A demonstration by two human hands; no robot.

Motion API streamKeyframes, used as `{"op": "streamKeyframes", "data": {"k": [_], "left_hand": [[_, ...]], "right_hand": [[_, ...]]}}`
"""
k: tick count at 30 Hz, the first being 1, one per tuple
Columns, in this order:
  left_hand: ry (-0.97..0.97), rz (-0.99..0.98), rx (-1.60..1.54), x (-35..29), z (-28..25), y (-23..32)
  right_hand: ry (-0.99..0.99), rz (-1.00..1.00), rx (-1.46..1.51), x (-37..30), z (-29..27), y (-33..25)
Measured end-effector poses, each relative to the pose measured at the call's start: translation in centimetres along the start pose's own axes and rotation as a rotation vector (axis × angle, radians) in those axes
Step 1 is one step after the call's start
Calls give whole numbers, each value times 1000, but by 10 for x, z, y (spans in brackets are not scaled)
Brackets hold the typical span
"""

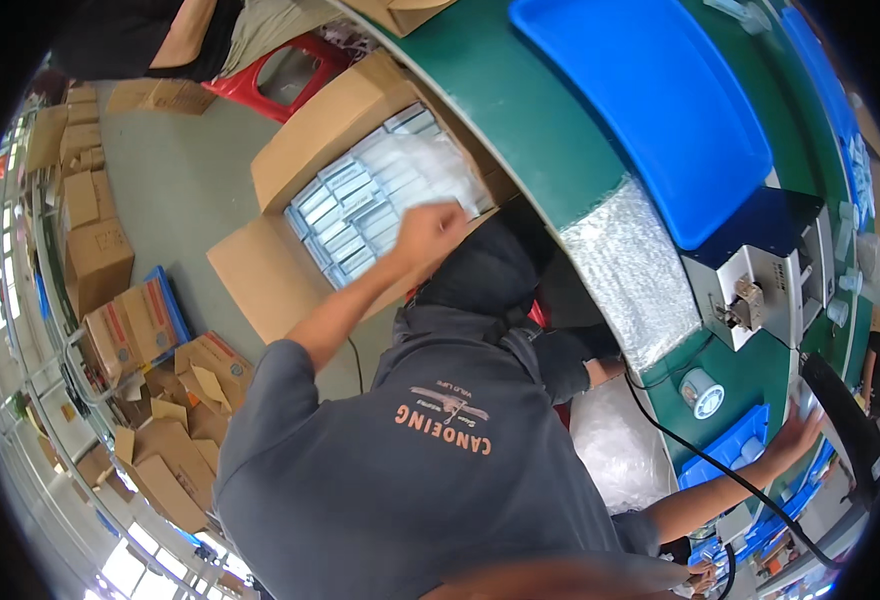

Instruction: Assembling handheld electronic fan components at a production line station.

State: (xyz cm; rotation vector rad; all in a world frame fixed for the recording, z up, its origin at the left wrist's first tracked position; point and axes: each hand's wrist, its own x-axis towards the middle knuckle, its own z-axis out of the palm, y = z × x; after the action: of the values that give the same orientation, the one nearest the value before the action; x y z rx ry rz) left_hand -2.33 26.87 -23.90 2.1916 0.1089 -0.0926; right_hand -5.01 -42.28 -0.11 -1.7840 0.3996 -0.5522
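My left hand (430,232) reaches out to an open cardboard carton (310,140) on the floor. Its fingers are curled down onto the clear plastic-wrapped packs (380,190) that fill the carton in rows. My right hand (798,428) lies with fingers spread at the edge of the green table (520,110), touching a small pale item beside a small blue bin (732,450). My grey shirt and dark trousers fill the middle of the view.
On the table lie a large blue tray (660,110), a bubble-wrap sheet (630,270), a white and blue tape machine (760,290), a tape roll (702,392) and a black cable (700,450). A red stool (280,75) and several cartons (100,250) stand on the floor.
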Motion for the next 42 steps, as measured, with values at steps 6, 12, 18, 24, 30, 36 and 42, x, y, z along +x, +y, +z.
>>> {"op": "streamKeyframes", "data": {"k": [6,12,18,24,30,36,42], "left_hand": [[28,-399,785,8,-18,-210],[17,-358,833,-5,-29,-266],[59,-515,848,-2,-38,-255],[-21,-371,861,2,-25,-238],[-69,-395,759,0,-19,-232],[31,-344,235,-5,-21,-236],[-64,-515,-1146,-21,-43,-223]], "right_hand": [[33,43,626,-188,-51,-6],[-9,61,870,-272,-13,5],[66,110,882,-284,10,3],[146,110,863,-273,8,11],[41,161,939,-263,17,28],[152,170,927,-259,14,39],[194,188,752,-257,-2,73]]}}
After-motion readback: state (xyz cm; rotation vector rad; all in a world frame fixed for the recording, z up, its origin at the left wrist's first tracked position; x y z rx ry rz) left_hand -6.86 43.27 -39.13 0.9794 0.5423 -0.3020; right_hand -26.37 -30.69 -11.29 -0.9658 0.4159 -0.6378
